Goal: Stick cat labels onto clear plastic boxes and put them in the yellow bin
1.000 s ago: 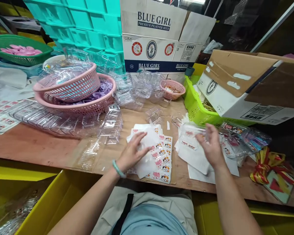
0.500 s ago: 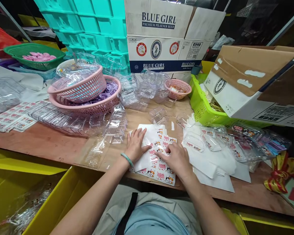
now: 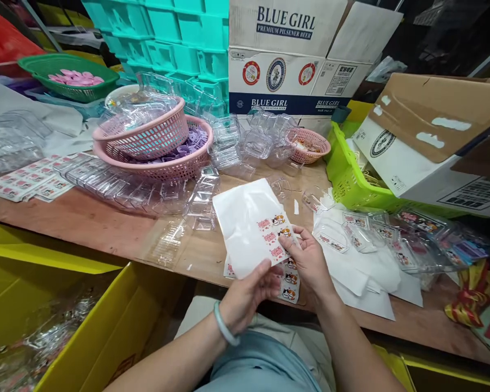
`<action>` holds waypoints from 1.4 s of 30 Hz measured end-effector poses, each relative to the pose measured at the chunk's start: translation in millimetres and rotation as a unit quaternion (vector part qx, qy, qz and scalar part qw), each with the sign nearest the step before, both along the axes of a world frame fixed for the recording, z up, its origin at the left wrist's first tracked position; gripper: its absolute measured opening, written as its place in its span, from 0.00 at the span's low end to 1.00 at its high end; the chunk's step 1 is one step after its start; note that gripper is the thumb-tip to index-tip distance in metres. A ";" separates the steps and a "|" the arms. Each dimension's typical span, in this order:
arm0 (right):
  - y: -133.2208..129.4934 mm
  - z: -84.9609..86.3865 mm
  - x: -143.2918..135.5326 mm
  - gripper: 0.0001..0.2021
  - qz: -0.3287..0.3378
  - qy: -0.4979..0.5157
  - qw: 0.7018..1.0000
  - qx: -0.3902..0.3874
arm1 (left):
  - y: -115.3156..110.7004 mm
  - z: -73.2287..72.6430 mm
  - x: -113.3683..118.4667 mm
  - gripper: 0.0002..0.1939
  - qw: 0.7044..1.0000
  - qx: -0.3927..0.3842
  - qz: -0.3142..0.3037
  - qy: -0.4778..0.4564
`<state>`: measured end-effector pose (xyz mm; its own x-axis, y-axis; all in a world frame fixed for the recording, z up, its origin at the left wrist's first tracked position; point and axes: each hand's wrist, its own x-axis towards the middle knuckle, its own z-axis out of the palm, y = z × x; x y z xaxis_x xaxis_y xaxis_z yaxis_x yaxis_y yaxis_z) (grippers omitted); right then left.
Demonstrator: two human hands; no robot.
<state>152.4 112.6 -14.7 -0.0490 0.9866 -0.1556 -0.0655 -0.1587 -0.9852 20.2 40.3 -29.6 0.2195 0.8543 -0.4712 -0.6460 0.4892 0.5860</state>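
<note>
A white sticker sheet (image 3: 245, 218), mostly bare with a few cat-and-dog stickers along its right side, is raised off the table between my hands. My right hand (image 3: 308, 256) pinches its right edge, thumb on top. At the lower edge, my left hand (image 3: 253, 294) has its thumb on the sheet and its fingers curled underneath. Below lies another printed sticker sheet (image 3: 289, 294), partly covered by the raised one and my hands. Clear plastic cases with stickers (image 3: 363, 239) lie on white paper to the right.
Pink baskets (image 3: 147, 169) of purple pieces and clear packets stand at the left, ringed by clear plastic shells (image 3: 118, 190). A green crate (image 3: 347, 169) under a tilted carton (image 3: 433, 136) is at the right. Yellow boxes (image 3: 102, 321) sit below the table's front edge.
The partly used sheet has been lifted off the pile and turned. My left hand moved from the pile's upper left to the sheet's lower edge; my right hand now grips its right side.
</note>
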 end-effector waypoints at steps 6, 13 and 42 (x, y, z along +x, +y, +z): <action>-25.7 -9.9 -0.8 0.20 -0.066 -0.326 0.899 0.284 | 23.6 -9.0 9.2 0.20 0.990 0.021 0.136 0.040; -40.2 -27.6 -1.5 0.12 -0.010 -0.318 0.892 0.322 | 19.0 -10.6 11.7 0.18 0.992 0.041 0.112 0.049; -30.3 -37.1 9.8 0.10 -0.050 -0.029 0.996 0.062 | 8.6 -13.5 -2.8 0.28 0.990 0.014 0.020 0.140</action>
